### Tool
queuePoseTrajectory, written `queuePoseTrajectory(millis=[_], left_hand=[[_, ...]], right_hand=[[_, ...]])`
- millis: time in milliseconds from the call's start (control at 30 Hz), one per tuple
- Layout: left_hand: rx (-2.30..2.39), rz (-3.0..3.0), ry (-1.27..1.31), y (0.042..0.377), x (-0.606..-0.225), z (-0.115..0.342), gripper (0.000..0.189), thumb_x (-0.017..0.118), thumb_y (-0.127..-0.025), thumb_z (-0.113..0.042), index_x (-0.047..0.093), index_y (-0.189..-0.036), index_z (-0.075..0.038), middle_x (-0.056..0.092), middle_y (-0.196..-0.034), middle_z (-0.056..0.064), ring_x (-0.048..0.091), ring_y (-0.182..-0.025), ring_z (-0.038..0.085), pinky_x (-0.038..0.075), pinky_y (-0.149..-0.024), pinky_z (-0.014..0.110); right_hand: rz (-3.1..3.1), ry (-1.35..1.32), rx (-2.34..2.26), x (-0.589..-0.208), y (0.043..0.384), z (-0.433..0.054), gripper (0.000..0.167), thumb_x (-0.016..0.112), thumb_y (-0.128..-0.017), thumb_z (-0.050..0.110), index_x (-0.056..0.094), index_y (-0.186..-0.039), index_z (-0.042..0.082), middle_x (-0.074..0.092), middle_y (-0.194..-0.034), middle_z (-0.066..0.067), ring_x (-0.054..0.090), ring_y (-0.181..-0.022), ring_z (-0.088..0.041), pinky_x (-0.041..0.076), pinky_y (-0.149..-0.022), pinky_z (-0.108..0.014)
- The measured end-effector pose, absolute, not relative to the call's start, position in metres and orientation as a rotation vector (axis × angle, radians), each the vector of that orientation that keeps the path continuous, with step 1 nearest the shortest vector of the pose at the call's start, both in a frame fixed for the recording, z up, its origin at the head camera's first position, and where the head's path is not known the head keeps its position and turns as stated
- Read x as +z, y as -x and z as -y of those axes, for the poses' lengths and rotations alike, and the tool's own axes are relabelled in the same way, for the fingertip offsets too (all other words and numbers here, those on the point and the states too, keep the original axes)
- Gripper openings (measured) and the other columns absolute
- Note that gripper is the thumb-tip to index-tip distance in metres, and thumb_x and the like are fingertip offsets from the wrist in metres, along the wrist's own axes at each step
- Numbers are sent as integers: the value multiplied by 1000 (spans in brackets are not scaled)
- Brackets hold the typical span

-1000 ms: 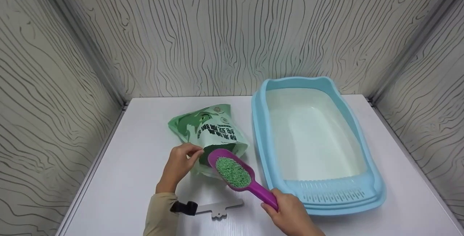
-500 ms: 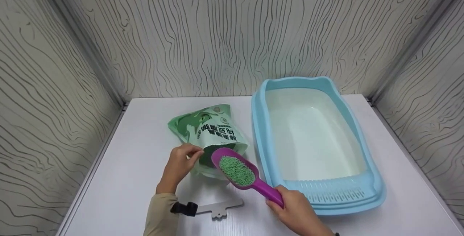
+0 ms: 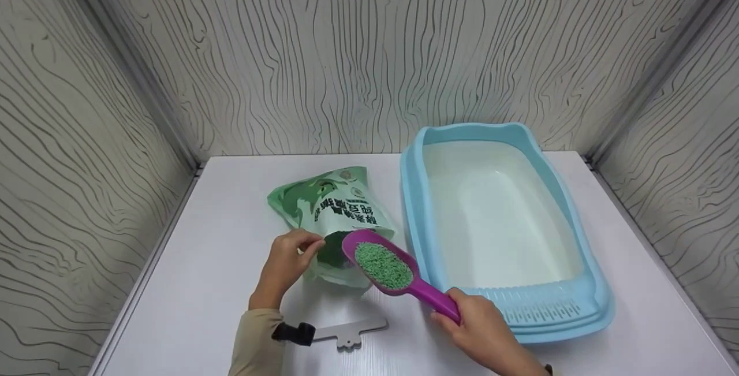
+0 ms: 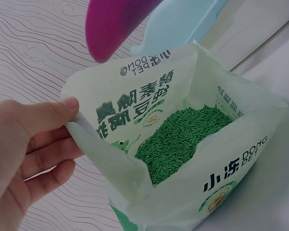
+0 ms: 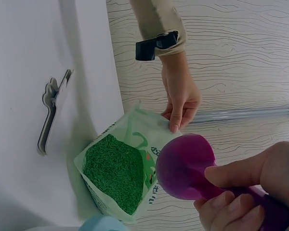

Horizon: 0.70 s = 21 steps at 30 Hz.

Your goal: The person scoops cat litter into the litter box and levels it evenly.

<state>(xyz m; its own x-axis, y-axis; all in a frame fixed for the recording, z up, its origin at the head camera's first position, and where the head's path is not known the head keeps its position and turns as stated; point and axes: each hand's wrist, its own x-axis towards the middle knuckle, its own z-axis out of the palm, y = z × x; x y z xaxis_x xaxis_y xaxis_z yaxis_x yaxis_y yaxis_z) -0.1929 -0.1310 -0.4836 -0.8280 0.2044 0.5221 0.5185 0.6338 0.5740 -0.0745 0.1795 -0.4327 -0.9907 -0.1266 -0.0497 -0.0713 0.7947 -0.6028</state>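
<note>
My right hand (image 3: pixel 482 327) grips the handle of a purple scoop (image 3: pixel 434 298), which is heaped with green pellet litter (image 3: pixel 384 265). The scoop is raised just off the mouth of an open green-and-white litter bag (image 3: pixel 346 205). With thumb and fingers my left hand (image 3: pixel 291 260) pinches the edge of that mouth. Inside the bag, in the left wrist view, lies more of the same green litter (image 4: pixel 178 139). From the right wrist the scoop (image 5: pixel 185 166) is seen from its underside, its load hidden.
A light blue litter box (image 3: pixel 430 237) with a white inside stands on the right of the white table (image 3: pixel 190 283), close beside the scoop. A flat grey bag clip (image 3: pixel 349 332) lies near the left wrist. Patterned walls (image 3: pixel 369 58) enclose the back and sides.
My right hand has carried the loaded scoop a little right and away from me, off the bag's mouth toward the blue box. The left hand has stayed on the bag's edge.
</note>
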Motion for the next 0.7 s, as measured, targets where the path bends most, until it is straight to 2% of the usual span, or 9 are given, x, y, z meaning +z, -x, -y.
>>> queuePoseTrajectory(millis=[433, 700], left_hand=[[-1030, 2448, 562, 192, -485, 131, 4, 74, -83, -9, 74, -82, -4, 72, -76, 4, 64, -68, 12, 55, -63, 22], [-1039, 2453, 561, 193, -485, 130, 7, 73, -84, -10, 74, -83, -4, 72, -76, 4, 64, -68, 12, 54, -64, 22]], right_hand=[[-2932, 186, -971, -423, 81, -187, 22, 76, -81, 22, 62, -88, 7, 53, -61, 2, 42, -54, -6, 34, -50, -17], [-2917, 131, -978, -417, 89, -191, 24, 77, -80, 21, 63, -92, 6, 57, -66, 0, 46, -58, -10, 37, -53, -19]])
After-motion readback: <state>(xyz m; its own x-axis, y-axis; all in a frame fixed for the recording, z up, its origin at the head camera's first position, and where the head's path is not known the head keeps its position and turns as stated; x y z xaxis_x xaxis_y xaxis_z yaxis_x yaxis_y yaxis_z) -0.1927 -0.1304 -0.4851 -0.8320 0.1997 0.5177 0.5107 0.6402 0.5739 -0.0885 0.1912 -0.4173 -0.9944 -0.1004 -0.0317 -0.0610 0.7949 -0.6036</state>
